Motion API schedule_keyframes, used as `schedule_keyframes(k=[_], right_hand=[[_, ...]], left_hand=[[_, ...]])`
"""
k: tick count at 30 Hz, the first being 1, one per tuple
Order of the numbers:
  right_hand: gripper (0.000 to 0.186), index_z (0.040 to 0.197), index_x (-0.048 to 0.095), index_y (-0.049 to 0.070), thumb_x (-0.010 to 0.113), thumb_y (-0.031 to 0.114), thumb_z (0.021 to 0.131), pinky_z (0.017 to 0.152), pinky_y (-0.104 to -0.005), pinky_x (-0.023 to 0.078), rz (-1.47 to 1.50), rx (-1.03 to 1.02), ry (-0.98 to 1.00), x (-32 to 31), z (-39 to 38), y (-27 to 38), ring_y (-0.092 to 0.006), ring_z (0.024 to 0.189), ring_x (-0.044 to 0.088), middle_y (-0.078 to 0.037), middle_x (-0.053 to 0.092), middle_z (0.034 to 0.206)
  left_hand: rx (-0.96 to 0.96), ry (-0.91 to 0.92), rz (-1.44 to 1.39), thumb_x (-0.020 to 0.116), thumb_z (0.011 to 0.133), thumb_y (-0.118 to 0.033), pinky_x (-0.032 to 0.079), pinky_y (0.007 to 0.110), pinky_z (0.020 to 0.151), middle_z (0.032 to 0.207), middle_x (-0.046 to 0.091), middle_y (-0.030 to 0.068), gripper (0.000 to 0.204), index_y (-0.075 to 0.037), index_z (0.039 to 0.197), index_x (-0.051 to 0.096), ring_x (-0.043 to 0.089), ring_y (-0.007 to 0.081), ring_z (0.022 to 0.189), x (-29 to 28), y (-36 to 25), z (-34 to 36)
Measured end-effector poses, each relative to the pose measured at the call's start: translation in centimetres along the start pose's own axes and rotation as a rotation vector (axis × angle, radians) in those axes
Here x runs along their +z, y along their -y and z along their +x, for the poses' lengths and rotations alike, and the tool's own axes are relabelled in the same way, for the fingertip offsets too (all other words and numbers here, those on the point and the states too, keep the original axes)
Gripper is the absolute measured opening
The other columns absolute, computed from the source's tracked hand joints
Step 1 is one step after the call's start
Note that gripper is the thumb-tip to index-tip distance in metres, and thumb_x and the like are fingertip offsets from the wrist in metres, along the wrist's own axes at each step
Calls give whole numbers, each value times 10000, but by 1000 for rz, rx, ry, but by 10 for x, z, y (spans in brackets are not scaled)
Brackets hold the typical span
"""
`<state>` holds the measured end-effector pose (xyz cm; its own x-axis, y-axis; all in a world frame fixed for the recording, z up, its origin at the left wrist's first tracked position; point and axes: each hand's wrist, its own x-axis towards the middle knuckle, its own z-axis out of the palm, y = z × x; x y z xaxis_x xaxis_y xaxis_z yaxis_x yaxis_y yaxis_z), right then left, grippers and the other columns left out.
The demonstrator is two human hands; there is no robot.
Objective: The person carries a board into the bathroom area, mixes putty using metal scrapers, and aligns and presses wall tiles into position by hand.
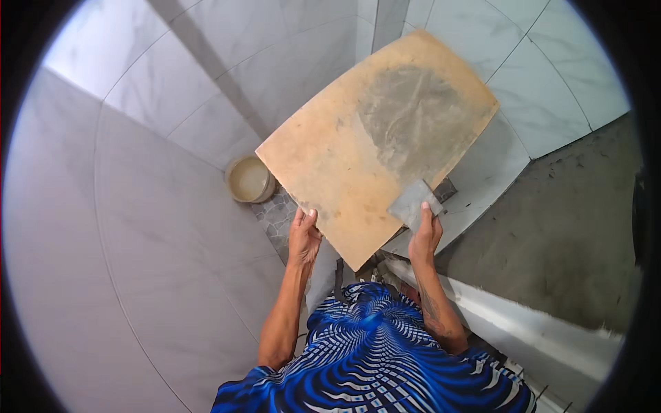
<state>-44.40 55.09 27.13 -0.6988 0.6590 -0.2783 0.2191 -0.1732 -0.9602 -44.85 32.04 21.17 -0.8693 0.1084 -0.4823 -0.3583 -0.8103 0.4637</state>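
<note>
A large tan board is held tilted in front of me. Much of its far right part is coated with a smeared patch of grey paste. My left hand grips the board's near left edge, thumb on top and fingers underneath. In my right hand is a thin, flat grey square piece, pinched with the thumb over its face. That piece overlaps the board's near right edge in this view; whether it touches the board I cannot tell.
A round pail with pale contents stands on the stone-patterned floor left of the board. Marble-look tiled walls close in on the left and back. To the right, a white ledge borders a rough grey cement surface.
</note>
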Motion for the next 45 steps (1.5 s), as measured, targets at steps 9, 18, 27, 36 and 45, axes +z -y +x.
schedule_keyframes(k=[9, 18, 27, 36, 45], right_hand=[[428, 1147, 552, -74, 542, 286, 916, 845, -303, 421, -448, 74, 107, -97, -26, -77, -192, 953, 554, -123, 618, 1024], [323, 1027, 582, -44, 562, 252, 901, 756, -312, 455, -557, 168, 298, -118, 6, -225, -171, 837, 563, -98, 616, 903], [331, 1064, 533, -23, 604, 218, 848, 758, -342, 461, -580, 318, 490, -65, 125, -368, -268, 850, 593, -180, 594, 897], [347, 1110, 513, -22, 606, 175, 839, 805, -333, 457, -656, 483, 611, -72, 191, -435, -259, 903, 584, -180, 592, 973], [337, 1138, 516, -20, 600, 124, 846, 791, -296, 456, -577, 542, 586, -77, 221, -437, -187, 892, 568, -134, 588, 974]], left_hand=[[-40, -75, 30, 539, 910, -78, 534, 323, 716, 1079, 586, 40, 329, -73, 1224, 442, 603, 165, 920, -90, 47, 49], [-118, -189, 212, 624, 873, -121, 414, 218, 405, 702, 529, -45, 189, -110, 1040, 538, 470, 72, 458, -190, 155, 226], [-199, -285, 238, 634, 866, -119, 414, 229, 424, 690, 540, -25, 208, -93, 1054, 548, 473, 83, 455, -290, 249, 432], [-218, -386, 252, 654, 853, -111, 434, 245, 449, 635, 528, -29, 112, -115, 876, 544, 486, 106, 459, -348, 312, 550], [-224, -495, 244, 640, 867, -143, 455, 293, 638, 812, 531, -14, 234, -70, 1037, 496, 531, 95, 710, -365, 372, 589]])
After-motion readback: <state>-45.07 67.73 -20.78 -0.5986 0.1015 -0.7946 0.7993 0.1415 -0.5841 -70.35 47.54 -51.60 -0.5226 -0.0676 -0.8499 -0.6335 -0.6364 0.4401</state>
